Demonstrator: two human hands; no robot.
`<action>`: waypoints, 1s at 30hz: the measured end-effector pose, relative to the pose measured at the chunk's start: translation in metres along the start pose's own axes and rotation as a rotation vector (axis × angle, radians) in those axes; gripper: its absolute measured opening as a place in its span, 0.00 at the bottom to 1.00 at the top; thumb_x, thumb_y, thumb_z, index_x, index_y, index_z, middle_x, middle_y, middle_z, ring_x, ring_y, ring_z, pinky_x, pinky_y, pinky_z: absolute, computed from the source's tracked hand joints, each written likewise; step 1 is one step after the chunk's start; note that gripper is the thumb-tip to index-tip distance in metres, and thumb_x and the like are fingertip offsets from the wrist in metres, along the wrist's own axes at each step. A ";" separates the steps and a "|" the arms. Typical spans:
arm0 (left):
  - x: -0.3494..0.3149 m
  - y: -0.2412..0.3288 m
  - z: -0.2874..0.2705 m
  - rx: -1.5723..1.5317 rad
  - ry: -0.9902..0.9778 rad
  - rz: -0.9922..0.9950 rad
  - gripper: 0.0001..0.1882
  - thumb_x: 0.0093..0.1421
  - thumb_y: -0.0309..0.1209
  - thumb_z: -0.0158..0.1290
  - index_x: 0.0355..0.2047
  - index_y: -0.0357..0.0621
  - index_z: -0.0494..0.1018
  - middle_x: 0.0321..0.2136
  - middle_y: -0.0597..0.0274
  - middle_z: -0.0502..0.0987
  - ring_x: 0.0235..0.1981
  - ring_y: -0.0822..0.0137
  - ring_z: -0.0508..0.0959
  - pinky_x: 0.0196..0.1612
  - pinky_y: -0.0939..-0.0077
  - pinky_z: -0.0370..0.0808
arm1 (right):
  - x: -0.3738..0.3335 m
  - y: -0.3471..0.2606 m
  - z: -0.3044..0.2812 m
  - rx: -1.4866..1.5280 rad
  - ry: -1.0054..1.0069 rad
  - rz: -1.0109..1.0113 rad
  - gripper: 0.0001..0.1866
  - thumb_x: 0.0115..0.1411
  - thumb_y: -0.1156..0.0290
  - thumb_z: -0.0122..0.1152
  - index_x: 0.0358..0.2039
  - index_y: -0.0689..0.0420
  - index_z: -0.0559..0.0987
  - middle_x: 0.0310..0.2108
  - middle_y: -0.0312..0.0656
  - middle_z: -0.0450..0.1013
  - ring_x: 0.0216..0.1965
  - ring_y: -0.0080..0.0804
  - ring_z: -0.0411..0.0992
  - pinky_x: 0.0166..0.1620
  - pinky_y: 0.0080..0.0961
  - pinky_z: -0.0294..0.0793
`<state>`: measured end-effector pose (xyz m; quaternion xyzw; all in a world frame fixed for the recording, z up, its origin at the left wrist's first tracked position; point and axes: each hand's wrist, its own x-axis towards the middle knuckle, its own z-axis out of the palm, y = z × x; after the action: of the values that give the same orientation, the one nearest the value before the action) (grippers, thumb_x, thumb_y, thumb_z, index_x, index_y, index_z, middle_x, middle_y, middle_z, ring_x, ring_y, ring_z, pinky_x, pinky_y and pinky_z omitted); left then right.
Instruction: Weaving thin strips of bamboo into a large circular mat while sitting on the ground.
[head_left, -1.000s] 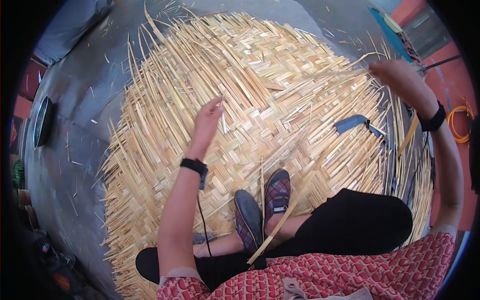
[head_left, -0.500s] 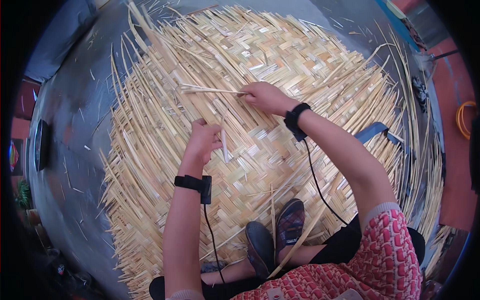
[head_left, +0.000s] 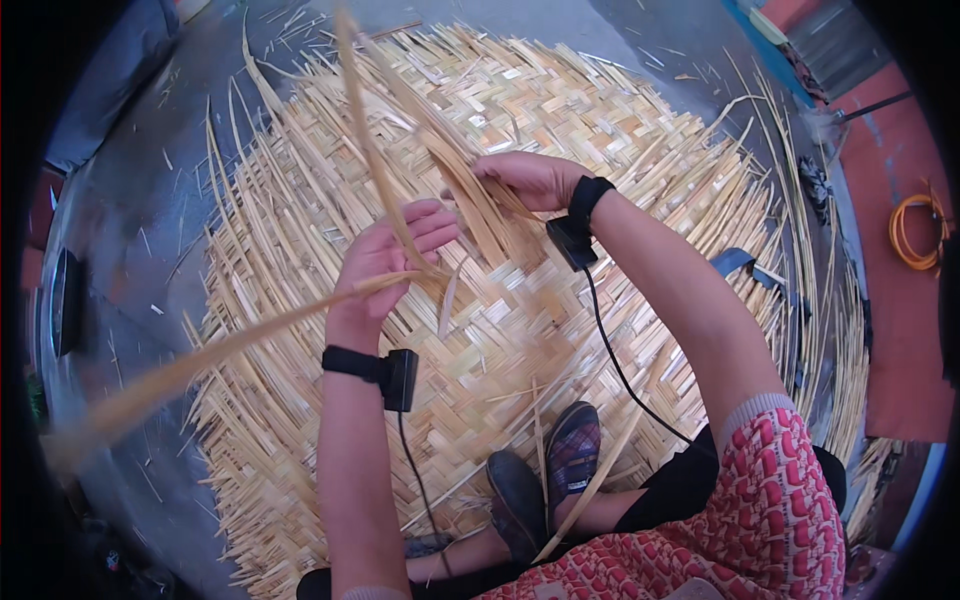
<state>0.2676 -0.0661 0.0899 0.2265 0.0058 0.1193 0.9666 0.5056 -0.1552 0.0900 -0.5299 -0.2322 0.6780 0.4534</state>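
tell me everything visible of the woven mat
The woven mat is broad and roughly rounded, of flat straw-coloured strips, perhaps bamboo, interlaced in a zigzag. It lies on the grey floor, with unwoven ends sticking out at its edge. The person's shoes rest on it; the right hand holds raised strips above it.

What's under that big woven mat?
Grey floor shows beyond the left and far edges of the woven mat, scattered with small pale bits. Right beneath the mat, everything is covered, so I can't see what's there.
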 end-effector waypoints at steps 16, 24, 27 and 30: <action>0.053 -0.024 -0.009 0.814 0.251 -0.250 0.31 0.68 0.47 0.49 0.55 0.26 0.66 0.51 0.39 0.74 0.54 0.53 0.76 0.56 0.63 0.76 | -0.015 0.026 -0.077 -0.703 0.431 -0.112 0.13 0.60 0.62 0.56 0.37 0.58 0.78 0.25 0.37 0.72 0.28 0.26 0.71 0.31 0.29 0.71; 0.086 -0.027 0.003 0.331 -0.108 -0.354 0.36 0.72 0.49 0.34 0.66 0.27 0.52 0.65 0.35 0.56 0.67 0.50 0.60 0.69 0.55 0.59 | -0.069 0.027 -0.044 0.001 0.710 -0.495 0.15 0.68 0.58 0.50 0.37 0.56 0.76 0.24 0.27 0.66 0.25 0.17 0.65 0.30 0.18 0.65; 0.091 -0.040 -0.003 0.164 0.028 -0.200 0.29 0.67 0.36 0.52 0.62 0.31 0.60 0.63 0.40 0.60 0.65 0.52 0.63 0.62 0.53 0.71 | -0.073 0.013 -0.048 -0.120 0.392 -0.200 0.12 0.69 0.65 0.48 0.42 0.57 0.77 0.30 0.29 0.72 0.30 0.16 0.68 0.35 0.17 0.70; 0.093 -0.043 -0.011 0.153 0.162 -0.144 0.30 0.63 0.30 0.57 0.63 0.37 0.60 0.63 0.48 0.62 0.63 0.54 0.66 0.58 0.50 0.75 | -0.057 -0.006 -0.056 -0.784 -0.166 0.098 0.10 0.67 0.71 0.52 0.45 0.58 0.78 0.34 0.33 0.76 0.35 0.21 0.72 0.38 0.20 0.73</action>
<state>0.3668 -0.0772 0.0645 0.2882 0.1094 0.0666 0.9490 0.5614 -0.2104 0.1049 -0.6165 -0.4834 0.5995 0.1638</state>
